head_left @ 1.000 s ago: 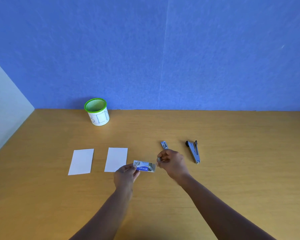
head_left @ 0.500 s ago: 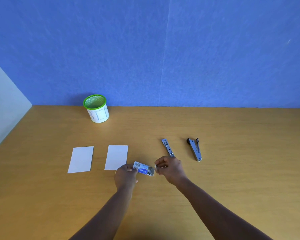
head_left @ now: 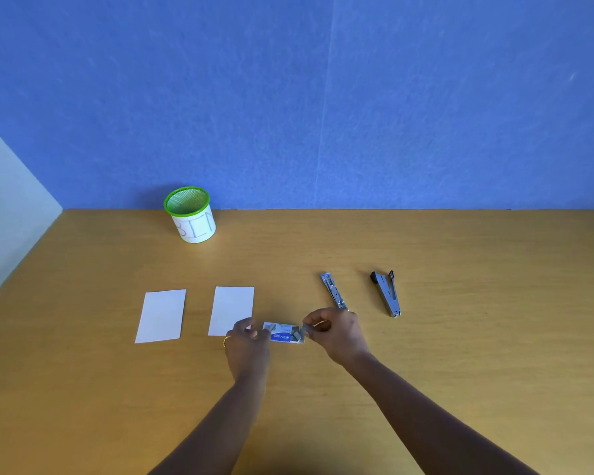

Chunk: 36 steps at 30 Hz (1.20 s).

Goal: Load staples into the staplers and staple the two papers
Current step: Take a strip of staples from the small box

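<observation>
Staple box (head_left: 283, 334): left hand (head_left: 248, 349) holds; right hand (head_left: 337, 334) off stapler (head_left: 333, 291), pinches end.

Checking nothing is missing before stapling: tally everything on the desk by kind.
White papers: 2
Staplers: 2
Staple box: 1
Green-rimmed bin: 1
Total: 6
</observation>
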Tool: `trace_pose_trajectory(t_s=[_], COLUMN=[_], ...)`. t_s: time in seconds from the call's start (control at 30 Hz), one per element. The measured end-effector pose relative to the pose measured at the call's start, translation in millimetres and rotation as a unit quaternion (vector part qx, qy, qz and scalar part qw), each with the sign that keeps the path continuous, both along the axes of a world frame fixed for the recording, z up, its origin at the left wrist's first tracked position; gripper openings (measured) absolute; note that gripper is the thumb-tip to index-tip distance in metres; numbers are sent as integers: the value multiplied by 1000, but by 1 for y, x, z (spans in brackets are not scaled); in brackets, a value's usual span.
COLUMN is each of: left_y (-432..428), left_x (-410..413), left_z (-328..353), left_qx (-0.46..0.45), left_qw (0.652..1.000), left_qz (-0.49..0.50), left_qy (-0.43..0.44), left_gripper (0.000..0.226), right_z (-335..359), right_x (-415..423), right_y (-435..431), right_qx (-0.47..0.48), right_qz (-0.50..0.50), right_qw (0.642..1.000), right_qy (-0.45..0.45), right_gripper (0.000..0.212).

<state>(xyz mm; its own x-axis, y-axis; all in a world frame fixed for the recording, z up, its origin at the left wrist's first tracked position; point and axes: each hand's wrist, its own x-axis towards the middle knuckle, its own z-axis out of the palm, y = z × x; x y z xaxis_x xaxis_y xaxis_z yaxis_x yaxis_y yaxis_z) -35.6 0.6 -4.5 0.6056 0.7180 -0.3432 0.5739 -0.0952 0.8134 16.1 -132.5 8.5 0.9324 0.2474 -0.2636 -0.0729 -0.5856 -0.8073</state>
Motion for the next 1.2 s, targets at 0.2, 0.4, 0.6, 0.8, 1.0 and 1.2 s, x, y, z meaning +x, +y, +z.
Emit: trace_pose_trajectory(t_s=[0.2,0.4,0.6,0.8,1.0,1.2], left_y=[-6,-9,-6,-3,-2,4], left_x=[4,5,2,2,4,6], left_z=[18,29,31,30,27,25], left_qx=[-200,-298,-283,-213,-178,-207], left_qw=[977,947,950,966,974,971], left_qz=[-58,-113,-122,-141,-139,-115], left_qy=[-51,-36,-51,-44,-31,-33], left_gripper=[7,21,8,7,7,6], right_z=[5,10,14,15,10,5], right_x=[-2,-3,-3,-3,2,10], right_y=[1,2,4,3,-1,-11], right_qx=[-8,-8,-16,-26,-57,8], right_qz=[28,47,73,102,128,1], right_qw=[999,998,994,989,983,1000], right_qy=[-33,-51,-80,-106,-118,2], right_gripper=[18,19,18,18,18,23])
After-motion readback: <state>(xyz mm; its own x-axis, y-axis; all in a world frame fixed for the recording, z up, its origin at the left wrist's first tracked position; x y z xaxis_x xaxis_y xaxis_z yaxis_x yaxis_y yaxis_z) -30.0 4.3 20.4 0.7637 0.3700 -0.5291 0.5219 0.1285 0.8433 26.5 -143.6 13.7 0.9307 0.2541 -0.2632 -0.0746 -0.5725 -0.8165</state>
